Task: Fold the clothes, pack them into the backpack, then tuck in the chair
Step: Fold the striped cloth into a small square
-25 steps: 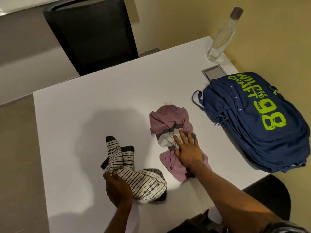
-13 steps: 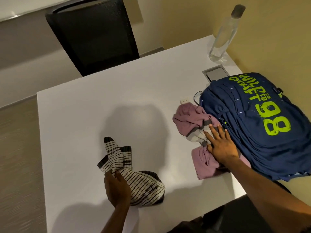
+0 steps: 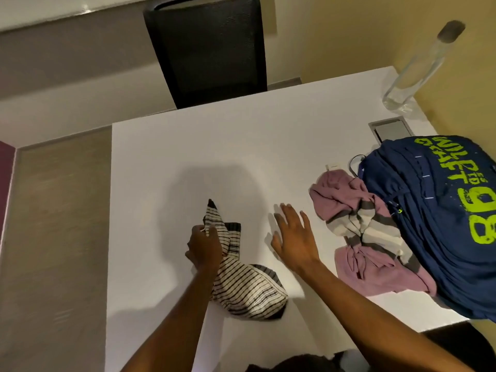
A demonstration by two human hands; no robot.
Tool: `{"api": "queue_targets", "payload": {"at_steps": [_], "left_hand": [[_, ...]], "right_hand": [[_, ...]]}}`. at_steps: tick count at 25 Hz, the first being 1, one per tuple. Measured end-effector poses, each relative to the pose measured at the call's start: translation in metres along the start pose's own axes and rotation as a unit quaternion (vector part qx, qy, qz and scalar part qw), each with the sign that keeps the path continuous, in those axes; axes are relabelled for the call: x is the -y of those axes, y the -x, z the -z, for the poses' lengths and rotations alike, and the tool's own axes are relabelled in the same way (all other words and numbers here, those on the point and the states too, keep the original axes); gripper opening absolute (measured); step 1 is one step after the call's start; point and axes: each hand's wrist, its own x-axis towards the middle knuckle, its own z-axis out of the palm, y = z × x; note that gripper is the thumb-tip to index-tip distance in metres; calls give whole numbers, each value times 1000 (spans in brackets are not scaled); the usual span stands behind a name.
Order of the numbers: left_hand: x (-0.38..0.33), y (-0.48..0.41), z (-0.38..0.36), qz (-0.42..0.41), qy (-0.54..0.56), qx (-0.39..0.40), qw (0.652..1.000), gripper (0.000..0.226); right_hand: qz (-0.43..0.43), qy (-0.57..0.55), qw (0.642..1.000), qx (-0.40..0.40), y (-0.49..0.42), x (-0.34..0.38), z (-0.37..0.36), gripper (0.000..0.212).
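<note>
A crumpled black-and-white striped garment (image 3: 247, 288) lies near the front of the white table (image 3: 241, 146). My left hand (image 3: 205, 247) grips its upper part. My right hand (image 3: 294, 237) hovers open with spread fingers just right of it, holding nothing. Further right a crumpled pink garment with grey and white stripes (image 3: 359, 229) lies pressed against the navy backpack (image 3: 440, 216), which has green lettering and lies flat at the table's right edge. A black chair (image 3: 206, 47) stands at the far side of the table.
A clear plastic bottle (image 3: 418, 68) stands at the far right corner by the yellow wall. A grey cable hatch (image 3: 389, 128) is set into the tabletop behind the backpack. A small white tag (image 3: 333, 167) lies beside the pink garment. Part of a dark seat (image 3: 456, 345) shows bottom right.
My right hand pushed the pink garment right against the backpack, then left it and moved back left towards the striped garment. My left hand shifted higher on the striped garment.
</note>
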Motion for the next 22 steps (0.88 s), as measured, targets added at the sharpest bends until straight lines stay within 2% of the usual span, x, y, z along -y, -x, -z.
{"api": "queue_targets", "payload": {"at_steps": [3,5,7,10,11,12,14,16,18,20,22], "left_hand": [[-15,-22,12,3,52,67,996,36],[-16,-31,16,-24,59,103,993,31],[-11,-30,18,-63,65,119,989,25],[-12,-13,26,-112,73,134,982,13],[-12,-7,27,-129,78,145,978,10],[-12,-2,28,-147,82,163,972,9],[-10,7,31,-203,66,183,960,12],[-6,13,39,-244,71,156,954,14],[-8,12,52,-251,108,95,957,22],[-16,3,68,-264,127,88,952,41],[-29,-9,85,-362,123,107,918,47]], "right_hand": [[22,-84,996,36,-31,63,-3,58],[13,-156,985,68,-52,97,-1,61],[-48,-246,963,104,-71,122,3,66],[-201,-408,878,149,-98,140,11,75],[-227,-425,862,156,-105,141,13,73],[-235,-417,865,153,-110,140,12,65],[-227,-374,891,123,-113,138,10,33],[-190,-347,913,97,-113,136,16,10],[-120,-333,931,92,-111,133,31,12],[-32,-328,939,96,-106,133,54,15],[35,-337,935,102,-100,134,83,12]]}}
